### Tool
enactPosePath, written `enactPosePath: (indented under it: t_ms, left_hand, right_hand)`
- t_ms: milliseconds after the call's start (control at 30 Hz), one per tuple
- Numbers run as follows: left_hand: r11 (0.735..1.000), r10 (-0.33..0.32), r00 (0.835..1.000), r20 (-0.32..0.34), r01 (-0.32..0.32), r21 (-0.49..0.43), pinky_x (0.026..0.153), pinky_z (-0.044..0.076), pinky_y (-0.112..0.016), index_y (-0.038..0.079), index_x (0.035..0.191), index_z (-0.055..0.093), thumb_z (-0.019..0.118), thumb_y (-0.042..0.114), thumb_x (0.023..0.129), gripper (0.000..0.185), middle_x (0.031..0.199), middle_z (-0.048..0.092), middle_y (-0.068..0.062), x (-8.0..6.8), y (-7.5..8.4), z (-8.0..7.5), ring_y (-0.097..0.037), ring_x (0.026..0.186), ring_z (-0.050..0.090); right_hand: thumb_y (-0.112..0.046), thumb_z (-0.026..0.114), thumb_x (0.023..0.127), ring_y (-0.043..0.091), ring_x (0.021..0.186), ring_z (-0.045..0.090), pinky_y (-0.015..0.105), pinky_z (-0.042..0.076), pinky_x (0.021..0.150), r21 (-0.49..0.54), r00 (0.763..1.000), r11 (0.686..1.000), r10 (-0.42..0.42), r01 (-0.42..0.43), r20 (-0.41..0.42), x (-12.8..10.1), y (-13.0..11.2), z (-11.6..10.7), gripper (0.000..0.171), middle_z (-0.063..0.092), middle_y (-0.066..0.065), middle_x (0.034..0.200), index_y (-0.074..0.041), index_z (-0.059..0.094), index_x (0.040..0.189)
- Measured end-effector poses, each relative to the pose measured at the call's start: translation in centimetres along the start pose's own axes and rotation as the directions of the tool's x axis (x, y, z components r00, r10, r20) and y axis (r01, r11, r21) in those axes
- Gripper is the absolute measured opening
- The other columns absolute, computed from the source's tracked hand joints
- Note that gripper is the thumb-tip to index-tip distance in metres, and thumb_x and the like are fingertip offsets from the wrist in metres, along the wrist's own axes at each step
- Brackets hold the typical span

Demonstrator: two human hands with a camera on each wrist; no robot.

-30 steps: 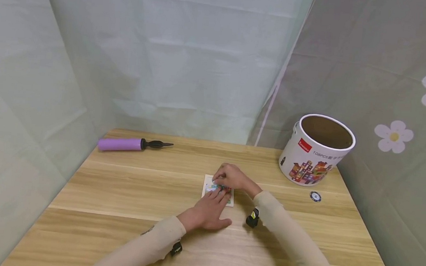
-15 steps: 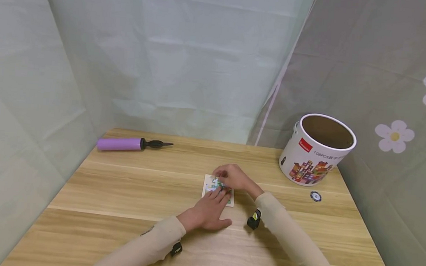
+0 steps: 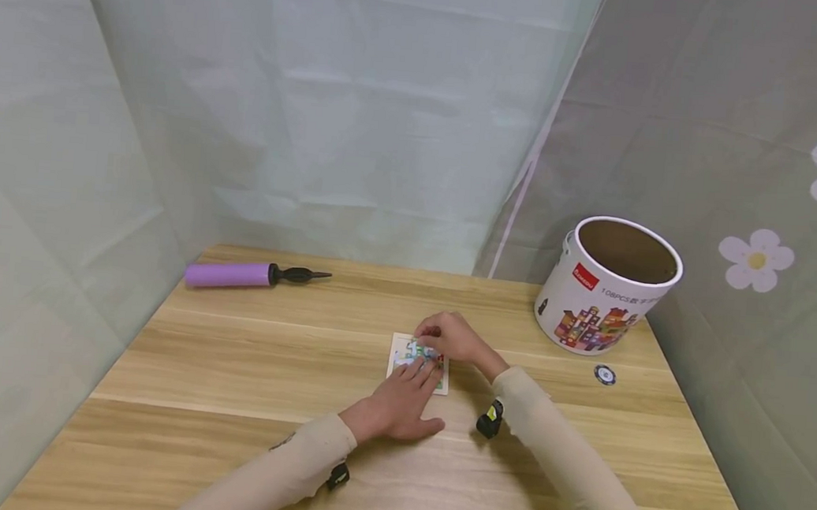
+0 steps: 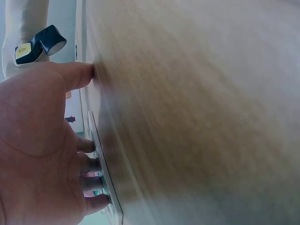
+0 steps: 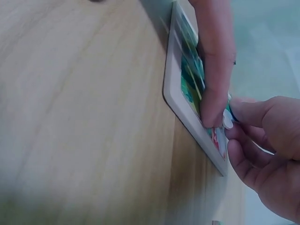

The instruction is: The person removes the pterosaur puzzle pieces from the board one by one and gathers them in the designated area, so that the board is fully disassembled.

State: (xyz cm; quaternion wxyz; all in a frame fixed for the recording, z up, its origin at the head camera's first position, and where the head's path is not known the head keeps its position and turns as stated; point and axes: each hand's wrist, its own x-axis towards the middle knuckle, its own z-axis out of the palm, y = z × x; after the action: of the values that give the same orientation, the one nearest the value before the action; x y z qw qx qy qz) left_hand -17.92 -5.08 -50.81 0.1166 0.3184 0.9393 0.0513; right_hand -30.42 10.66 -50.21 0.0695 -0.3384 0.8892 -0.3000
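Observation:
A small picture jigsaw puzzle in a pale frame [image 3: 393, 358] lies flat in the middle of the wooden table. My left hand [image 3: 400, 406] rests with its spread fingertips on the near part of the puzzle, its thumb out on the table, as the left wrist view also shows. At the puzzle's far right side, my right hand [image 3: 454, 339] bends over it. Between thumb and fingers it pinches a small puzzle piece [image 5: 228, 119] with a white edge, close over the picture. The two hands hide much of the puzzle.
A purple hand pump [image 3: 229, 276] with a black nozzle lies at the back left. The white printed bucket [image 3: 554, 305] stands at the back right, and a dark round chip [image 3: 605, 375] lies in front of it. Cloth hangs behind the table.
My right hand has shifted slightly to the right over the puzzle, uncovering more of its upper left part. The left hand has stayed in place.

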Motion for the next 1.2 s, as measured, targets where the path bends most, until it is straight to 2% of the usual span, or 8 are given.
enactPosePath:
  t_ms: [333, 467, 667, 800, 1000, 1067, 1200]
  left_hand:
    - [1.000, 0.008, 1.000, -0.004, -0.008, -0.010, 0.124, 0.024, -0.051, 0.003, 0.161, 0.027, 0.047, 0.061, 0.101, 0.086, 0.169, 0.021, -0.016, 0.2, 0.0, -0.1, -0.033, 0.157, 0.016]
    - [1.000, 0.006, 1.000, -0.003, -0.006, -0.011, 0.124, 0.024, -0.051, 0.003, 0.161, 0.026, 0.047, 0.061, 0.101, 0.086, 0.169, 0.018, -0.015, 0.3, 0.0, -0.1, -0.033, 0.157, 0.016]
    - [1.000, 0.009, 1.000, -0.018, -0.009, -0.017, 0.123, 0.025, -0.052, 0.003, 0.161, 0.027, 0.048, 0.061, 0.100, 0.087, 0.169, 0.019, -0.016, 0.1, 0.0, -0.1, -0.035, 0.156, 0.018]
    - [1.000, 0.014, 0.999, -0.030, -0.014, -0.022, 0.123, 0.025, -0.052, 0.002, 0.161, 0.028, 0.049, 0.060, 0.100, 0.087, 0.169, 0.020, -0.017, 0.0, 0.1, -0.1, -0.036, 0.155, 0.019]
    - [1.000, 0.014, 0.999, -0.040, -0.014, -0.013, 0.123, 0.025, -0.052, 0.002, 0.161, 0.027, 0.048, 0.061, 0.100, 0.087, 0.169, 0.019, -0.017, -0.2, 0.0, 0.0, -0.036, 0.155, 0.020]
    - [1.000, 0.012, 0.999, -0.042, -0.012, -0.014, 0.123, 0.025, -0.052, 0.002, 0.161, 0.026, 0.048, 0.061, 0.100, 0.087, 0.169, 0.019, -0.017, -0.2, 0.0, 0.0, -0.036, 0.155, 0.020]
    - [1.000, 0.014, 0.999, -0.047, -0.015, -0.017, 0.123, 0.025, -0.052, 0.002, 0.161, 0.027, 0.048, 0.061, 0.100, 0.087, 0.169, 0.020, -0.017, -0.2, 0.0, 0.0, -0.036, 0.155, 0.021]
  right_hand:
    - [-0.012, 0.070, 0.098, 0.008, 0.083, 0.067, 0.028, 0.055, 0.077, 0.007, 0.999, 1.000, 0.026, -0.026, -0.034, 0.1, 0.0, 0.0, 0.010, 0.077, 0.000, 0.097, -0.010, 0.079, 0.100]
    - [-0.011, 0.070, 0.097, 0.011, 0.087, 0.068, 0.030, 0.057, 0.080, 0.016, 0.998, 1.000, 0.006, -0.005, -0.059, -0.4, 0.2, -0.5, 0.010, 0.077, 0.002, 0.098, -0.008, 0.079, 0.100]
    - [-0.012, 0.071, 0.097, 0.011, 0.084, 0.068, 0.030, 0.057, 0.077, 0.003, 0.996, 1.000, -0.013, 0.013, -0.090, -1.6, 0.8, -1.4, 0.011, 0.077, 0.003, 0.100, -0.008, 0.079, 0.102]
    - [-0.013, 0.071, 0.097, 0.009, 0.084, 0.068, 0.028, 0.056, 0.077, 0.006, 0.994, 1.000, 0.009, -0.009, -0.108, -2.7, 1.3, -2.1, 0.012, 0.077, 0.003, 0.100, -0.008, 0.080, 0.103]
    - [-0.011, 0.071, 0.096, 0.013, 0.070, 0.068, 0.027, 0.057, 0.065, 0.073, 0.989, 0.996, 0.064, -0.055, -0.133, -4.7, 2.3, -3.3, 0.012, 0.077, 0.007, 0.097, -0.006, 0.079, 0.104]
    - [-0.011, 0.072, 0.095, 0.013, 0.071, 0.069, 0.029, 0.058, 0.066, 0.068, 0.986, 0.996, 0.072, -0.063, -0.151, -5.1, 2.7, -3.6, 0.011, 0.077, 0.007, 0.096, -0.006, 0.080, 0.102]
    - [-0.013, 0.074, 0.094, 0.011, 0.083, 0.069, 0.032, 0.057, 0.078, 0.019, 0.977, 0.995, 0.095, -0.093, -0.190, -6.0, 3.4, -4.2, 0.009, 0.078, 0.003, 0.096, -0.010, 0.081, 0.099]
